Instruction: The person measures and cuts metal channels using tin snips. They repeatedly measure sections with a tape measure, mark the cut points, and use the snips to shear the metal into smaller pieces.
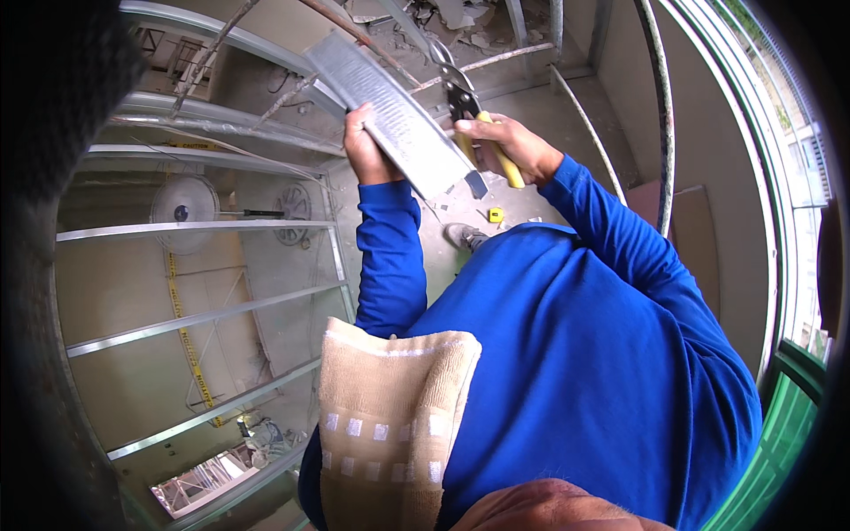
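My left hand [368, 152] is closed round the edge of a short galvanized metal channel [398, 124], its thumb on the face. The channel slants from upper left to lower right in front of me. To the right of it, my right hand [522, 149] grips tin snips [459, 90] by their yellow handles. The snips' dark and silver head points up and away, beside the channel. Its blades look apart from the metal. Part of my right hand's fingers is hidden behind the handles.
On the floor below lie a yellow tape measure [496, 215] and small metal scraps. Metal studs [212, 229] form a frame along the left, with a fan [184, 212] beyond it. Scaffold pipes [660, 115] stand ahead and right. Rubble [456, 13] lies at the far end.
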Motion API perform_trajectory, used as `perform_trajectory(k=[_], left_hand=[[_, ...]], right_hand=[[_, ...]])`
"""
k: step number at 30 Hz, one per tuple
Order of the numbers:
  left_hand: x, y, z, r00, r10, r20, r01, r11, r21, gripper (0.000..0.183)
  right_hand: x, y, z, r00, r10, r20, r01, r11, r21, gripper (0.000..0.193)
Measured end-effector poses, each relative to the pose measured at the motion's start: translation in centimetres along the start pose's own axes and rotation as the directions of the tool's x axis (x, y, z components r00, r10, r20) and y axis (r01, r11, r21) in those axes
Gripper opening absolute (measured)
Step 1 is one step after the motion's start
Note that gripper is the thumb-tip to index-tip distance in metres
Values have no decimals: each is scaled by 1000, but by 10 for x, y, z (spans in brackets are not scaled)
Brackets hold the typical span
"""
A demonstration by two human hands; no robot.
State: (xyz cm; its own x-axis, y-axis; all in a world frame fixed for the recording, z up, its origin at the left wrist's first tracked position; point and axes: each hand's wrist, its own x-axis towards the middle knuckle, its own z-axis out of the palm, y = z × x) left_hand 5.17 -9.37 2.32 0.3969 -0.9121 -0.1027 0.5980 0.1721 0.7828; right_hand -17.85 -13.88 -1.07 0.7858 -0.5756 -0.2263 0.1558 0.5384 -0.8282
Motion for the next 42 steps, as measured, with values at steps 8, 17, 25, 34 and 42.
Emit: perform_trajectory(k=[8, 17, 25, 34, 42], left_hand=[[7, -43, -21, 986, 50, 160, -103, 934, 343, 69], [21, -34, -48, 991, -37, -131, 17, 988, -151, 49], [26, 21, -33, 922, 274, -272, -327, 929, -172, 52], [32, 14, -23, 922, 296, -251, -338, 930, -146, 52], [26, 12, -19, 940, 285, -184, -314, 938, -149, 52]], right_hand=[[-1, 1, 34, 838, -543, -51, 339, 592, -731, 60], [-38, -6, 16, 809, -588, 9, 366, 491, -790, 70], [-72, 31, 1, 999, -31, -27, 7, 789, -615, 62], [-68, 28, 2, 997, -71, 35, 77, 769, -634, 50], [-67, 29, -2, 988, -132, 74, 148, 736, -660, 69]])
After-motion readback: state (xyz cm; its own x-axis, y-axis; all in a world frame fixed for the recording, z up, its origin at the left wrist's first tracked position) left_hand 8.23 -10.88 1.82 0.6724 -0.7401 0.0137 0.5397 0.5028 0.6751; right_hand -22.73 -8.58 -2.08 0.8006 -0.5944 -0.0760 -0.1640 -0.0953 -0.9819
